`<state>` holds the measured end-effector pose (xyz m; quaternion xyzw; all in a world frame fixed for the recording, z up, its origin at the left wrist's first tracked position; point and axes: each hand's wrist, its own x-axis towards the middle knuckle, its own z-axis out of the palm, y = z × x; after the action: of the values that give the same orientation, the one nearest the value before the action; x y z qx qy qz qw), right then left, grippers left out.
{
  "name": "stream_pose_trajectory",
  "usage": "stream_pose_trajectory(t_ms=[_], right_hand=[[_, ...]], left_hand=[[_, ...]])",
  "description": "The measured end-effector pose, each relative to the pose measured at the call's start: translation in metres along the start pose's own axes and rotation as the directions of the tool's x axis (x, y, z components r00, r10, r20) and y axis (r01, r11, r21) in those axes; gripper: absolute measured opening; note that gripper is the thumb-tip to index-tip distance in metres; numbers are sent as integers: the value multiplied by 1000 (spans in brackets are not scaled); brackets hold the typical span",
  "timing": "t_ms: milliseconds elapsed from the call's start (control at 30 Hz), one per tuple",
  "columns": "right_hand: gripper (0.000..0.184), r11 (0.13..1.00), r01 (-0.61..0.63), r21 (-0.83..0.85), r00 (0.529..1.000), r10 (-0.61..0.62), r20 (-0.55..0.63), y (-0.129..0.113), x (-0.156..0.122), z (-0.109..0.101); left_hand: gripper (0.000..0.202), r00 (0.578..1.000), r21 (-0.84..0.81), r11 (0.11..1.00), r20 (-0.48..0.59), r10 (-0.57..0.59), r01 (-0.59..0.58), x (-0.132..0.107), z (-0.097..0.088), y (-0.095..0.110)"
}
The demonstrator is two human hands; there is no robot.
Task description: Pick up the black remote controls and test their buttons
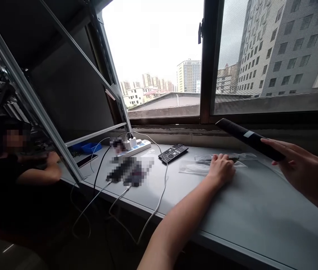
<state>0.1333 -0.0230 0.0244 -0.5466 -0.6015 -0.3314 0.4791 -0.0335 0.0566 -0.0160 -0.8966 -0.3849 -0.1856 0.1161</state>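
My right hand [302, 165] grips a long black remote control [232, 131] near its lower end, raised above the table and tilted. A small white label sits on the side that faces me. Over clear plastic bags [194, 167], my left hand [222, 169] lies with its fingers curled down onto them. A dark greenish item [234, 159] peeks out beside those fingers, mostly hidden. Left of the bags, black remote controls [173, 152] with many buttons rest side by side on the grey table [249, 210].
A white power strip [136, 148] with plugs stands near the wall, and cables [164, 183] hang over the table's front edge. Metal shelf posts [35, 93] rise at left. Beyond them are a blue tray [91, 147] and another person's arm [42, 174]. A window [159, 45] is behind.
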Motion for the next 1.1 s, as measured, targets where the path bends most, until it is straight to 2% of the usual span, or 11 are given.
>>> stream_pose_trajectory(t_ms=[100, 167, 233, 333, 467, 600, 700, 767, 867, 1000, 1100], right_hand=[[38, 991, 66, 116, 998, -64, -25, 0, 0, 3], [36, 957, -21, 288, 1000, 22, 0, -4, 0, 4], [38, 869, -185, 458, 982, 178, 58, -8, 0, 5], [46, 699, -395, 596, 912, 376, 163, -13, 2, 8], [51, 471, -517, 714, 817, 522, 247, -14, 8, 11], [50, 240, -600, 763, 714, 591, 375, -13, 14, 10], [46, 124, -666, 736, 637, 607, 475, -14, 15, 7], [43, 95, -692, 716, 601, 625, 498, -15, 16, 6], [40, 100, -701, 706, 574, 666, 476, -12, 19, 4], [35, 101, -670, 735, 543, 742, 393, -1, 23, 3], [26, 76, -636, 768, 484, 814, 320, 10, 26, 2]], left_hand=[[20, 998, -1, 999, 38, -40, 40, -1, -1, -2], [20, 996, -11, 998, 54, -66, 67, -2, -3, -1], [20, 995, -20, 996, 59, -82, 83, -2, -6, 0], [20, 994, -30, 995, 56, -91, 93, -3, -8, 3], [17, 993, -62, 992, 44, -108, 111, -3, -11, 5], [17, 991, -74, 988, 24, -131, 133, -4, -14, 5], [16, 992, -58, 990, 6, -129, 130, -4, -16, 6], [16, 992, -56, 990, -9, -128, 127, -5, -17, 6], [17, 990, -75, 988, -37, -137, 134, -5, -17, 6], [14, 980, -111, 982, -117, -163, 150, -4, -16, 6], [8, 974, -125, 981, -153, -169, 150, -4, -17, 7]])
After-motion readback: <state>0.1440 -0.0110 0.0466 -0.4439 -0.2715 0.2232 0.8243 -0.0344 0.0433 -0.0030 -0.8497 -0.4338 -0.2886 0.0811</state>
